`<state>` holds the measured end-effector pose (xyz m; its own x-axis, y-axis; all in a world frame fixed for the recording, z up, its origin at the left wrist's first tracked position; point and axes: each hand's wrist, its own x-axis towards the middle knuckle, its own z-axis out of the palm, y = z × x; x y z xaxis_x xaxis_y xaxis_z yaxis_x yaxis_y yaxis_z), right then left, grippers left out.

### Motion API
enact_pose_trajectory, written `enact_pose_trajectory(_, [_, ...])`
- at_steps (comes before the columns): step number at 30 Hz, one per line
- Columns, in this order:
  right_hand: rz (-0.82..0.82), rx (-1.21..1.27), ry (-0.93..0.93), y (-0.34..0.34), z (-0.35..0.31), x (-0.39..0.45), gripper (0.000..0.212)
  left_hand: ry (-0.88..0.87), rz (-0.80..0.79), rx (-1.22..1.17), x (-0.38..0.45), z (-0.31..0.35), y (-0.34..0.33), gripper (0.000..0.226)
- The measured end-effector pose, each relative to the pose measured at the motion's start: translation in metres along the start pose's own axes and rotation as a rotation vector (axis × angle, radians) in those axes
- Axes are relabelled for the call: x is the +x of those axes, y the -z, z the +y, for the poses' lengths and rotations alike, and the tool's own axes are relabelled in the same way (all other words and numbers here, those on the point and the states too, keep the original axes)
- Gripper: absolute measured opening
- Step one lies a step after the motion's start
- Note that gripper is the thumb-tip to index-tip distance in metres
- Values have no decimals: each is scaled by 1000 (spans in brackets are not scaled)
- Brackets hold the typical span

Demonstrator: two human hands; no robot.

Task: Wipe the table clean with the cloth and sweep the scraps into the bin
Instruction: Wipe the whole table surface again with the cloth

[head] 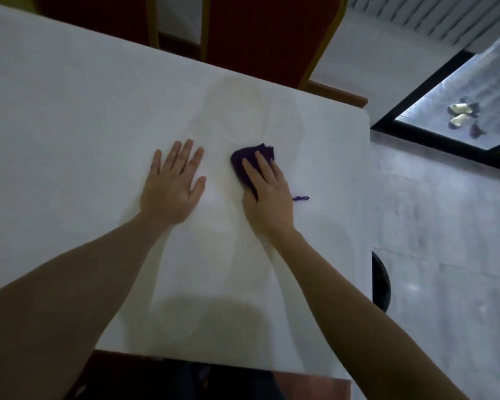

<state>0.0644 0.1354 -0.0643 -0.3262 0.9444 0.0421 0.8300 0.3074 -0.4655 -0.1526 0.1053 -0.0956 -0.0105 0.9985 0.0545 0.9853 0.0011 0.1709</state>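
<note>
dining rm: white-clothed table (70, 111), red banquet chair (257, 39).

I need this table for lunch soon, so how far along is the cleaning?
Done: no scraps show on the white table, though faint yellowish marks remain beyond the hands. In hand: the right hand presses the purple cloth flat on the surface while the left hand rests open beside it. Left: those marks, a loose purple thread by the right hand, and the binning; no bin is clearly visible.
</note>
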Motion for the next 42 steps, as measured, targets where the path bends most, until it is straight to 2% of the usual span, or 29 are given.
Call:
enact_pose_trajectory(3, [11,-32,34,16,33,-35,59,6,1,10,1,0,1,63])
enact_pose_trajectory(6, [71,-40,-99,45,79,-31,55,5,13,16,2,1,0,63])
enact_pose_trajectory(10, [170,-46,-295,66,114,35,52,15,20,27,2,2,0,62])
enact_pose_trajectory(13, [176,-41,-381,62,107,106,53,6,34,32,2,1,0,62])
enact_pose_trajectory(15, [120,-36,-335,50,88,139,54,8,35,29,1,1,0,63])
enact_pose_trajectory(17, [57,-25,-198,34,61,151,54,29,24,27,1,0,0,64])
enact_pose_trajectory(20, [-34,7,28,16,30,126,54,52,-4,25,0,0,2,66])
enact_pose_trajectory(23, [-93,-12,156,19,37,77,55,58,-29,35,0,0,4,67])
enact_pose_trajectory(25, [-78,-27,145,33,58,50,55,62,-39,31,0,0,5,67])
enact_pose_trajectory(28, [-8,-11,13,56,90,40,53,60,-49,40,0,1,5,67])
enact_pose_trajectory(31, [73,-16,-128,62,103,80,53,64,-60,40,1,1,6,67])
enact_pose_trajectory(34, [81,4,-202,47,80,136,54,64,-71,38,1,0,5,67])
enact_pose_trajectory(38, [-5,21,-35,15,27,146,53,54,-95,7,1,-2,7,66])
enact_pose_trajectory(42, [-103,35,172,9,11,83,54,42,-126,-50,1,-5,14,68])
